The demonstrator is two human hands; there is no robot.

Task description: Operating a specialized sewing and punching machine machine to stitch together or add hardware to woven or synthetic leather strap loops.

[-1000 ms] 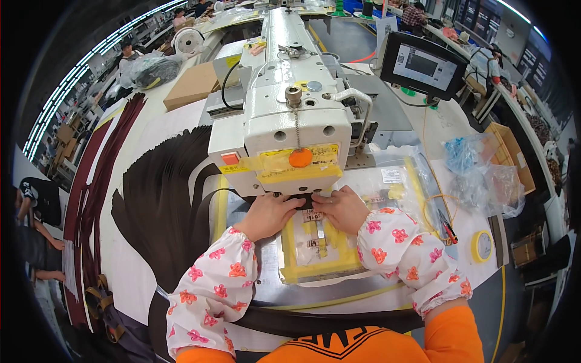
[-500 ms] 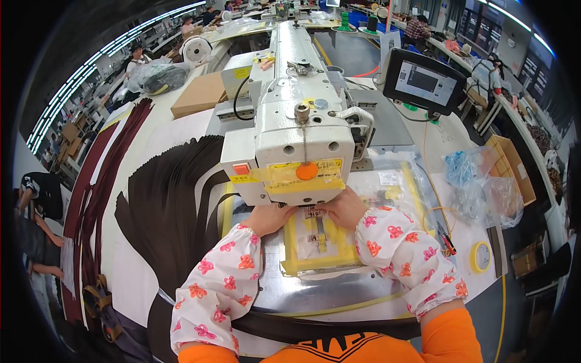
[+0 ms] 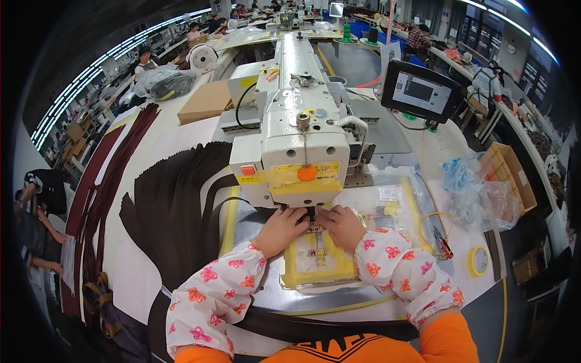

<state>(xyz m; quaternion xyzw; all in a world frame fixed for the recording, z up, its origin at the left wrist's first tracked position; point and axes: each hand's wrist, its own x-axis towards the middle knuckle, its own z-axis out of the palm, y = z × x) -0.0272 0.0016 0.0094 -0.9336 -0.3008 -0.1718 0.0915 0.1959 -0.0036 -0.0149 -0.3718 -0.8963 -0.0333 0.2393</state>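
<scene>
My left hand (image 3: 281,232) and my right hand (image 3: 342,226) meet just below the head of a white industrial sewing machine (image 3: 302,160). The fingers of both are bent, drawn together and pressed down at the front edge of a dark spot under the head. What they pinch there, if anything, is too small and shaded to make out. Beneath them lies a clear template plate (image 3: 290,279) bordered with yellow tape, on a shiny metal bed (image 3: 272,296). A fan of dark brown strips (image 3: 166,206) spreads to the left of the machine, one end curving toward it.
A control screen (image 3: 420,91) stands at the right. Beyond my right arm are red-handled snips (image 3: 443,243), a yellow tape roll (image 3: 479,260), crumpled clear bags (image 3: 478,187) and an open carton (image 3: 511,175). Maroon strips (image 3: 103,199) and a cardboard box (image 3: 206,101) lie left. People sit farther off.
Both hands have drawn back a little from under the machine head, so more of the fingers shows. They have come closer together. The view has tilted slightly.
</scene>
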